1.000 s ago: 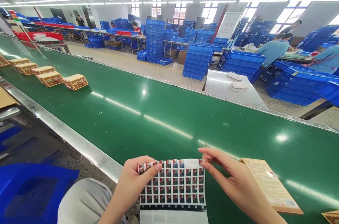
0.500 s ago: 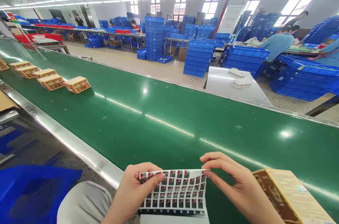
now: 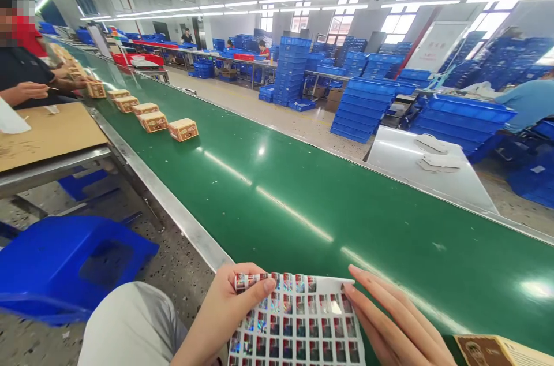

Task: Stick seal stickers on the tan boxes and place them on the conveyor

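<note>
In the head view my left hand [image 3: 242, 302] is closed on a sheet of small shiny stickers [image 3: 298, 320], its thumb over the upper left part. The rows of stickers are dark and red with silvery glints, and several spots along the top row are bare white backing. My right hand [image 3: 393, 314] pinches at the sheet's upper right corner, thumb in front and a finger behind. Whether a loose sticker is between those fingertips is too small to tell. A brown and cream printed carton [image 3: 497, 350] lies on the green belt, right of my right hand.
Several similar cartons [image 3: 182, 130] stand along the green conveyor belt [image 3: 242, 210] at the left. A blue plastic stool [image 3: 73, 268] stands by my leg. Beyond it, a person [image 3: 26, 74] sits at a cardboard-topped table [image 3: 52, 135]. Stacked blue crates [image 3: 361, 109] and a metal table [image 3: 402, 152] lie across the belt.
The view has turned left, bringing the seated person and table into sight. The sheet is tilted more towards me, showing more rows. My right fingers have drawn closer together at its corner.
</note>
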A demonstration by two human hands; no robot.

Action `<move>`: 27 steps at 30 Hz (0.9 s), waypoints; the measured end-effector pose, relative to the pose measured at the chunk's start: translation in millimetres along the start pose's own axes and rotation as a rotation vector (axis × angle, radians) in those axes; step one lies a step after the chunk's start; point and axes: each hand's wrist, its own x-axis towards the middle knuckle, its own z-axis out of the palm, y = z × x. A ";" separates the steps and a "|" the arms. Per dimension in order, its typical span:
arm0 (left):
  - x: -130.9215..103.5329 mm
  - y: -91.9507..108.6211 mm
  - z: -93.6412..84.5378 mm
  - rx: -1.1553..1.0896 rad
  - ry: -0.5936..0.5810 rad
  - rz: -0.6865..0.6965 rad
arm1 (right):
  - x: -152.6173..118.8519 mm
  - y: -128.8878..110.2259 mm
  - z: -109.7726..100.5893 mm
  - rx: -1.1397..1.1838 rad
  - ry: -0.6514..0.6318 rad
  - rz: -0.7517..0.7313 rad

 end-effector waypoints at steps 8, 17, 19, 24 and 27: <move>-35.6 4.0 -7.7 0.009 0.113 -0.011 | 21.8 -15.1 19.1 0.175 0.084 0.031; -22.5 6.9 -42.4 0.118 0.210 0.033 | -2.2 0.7 23.3 0.864 -0.016 0.784; -11.7 6.2 -47.7 0.114 0.205 0.041 | -8.3 12.1 27.1 1.079 0.076 0.901; 17.9 -4.7 -34.3 0.076 0.104 0.034 | -10.6 28.2 34.9 1.166 0.254 0.880; 38.1 -17.1 -23.3 0.005 -0.001 0.023 | -6.6 33.0 31.1 1.030 0.303 0.819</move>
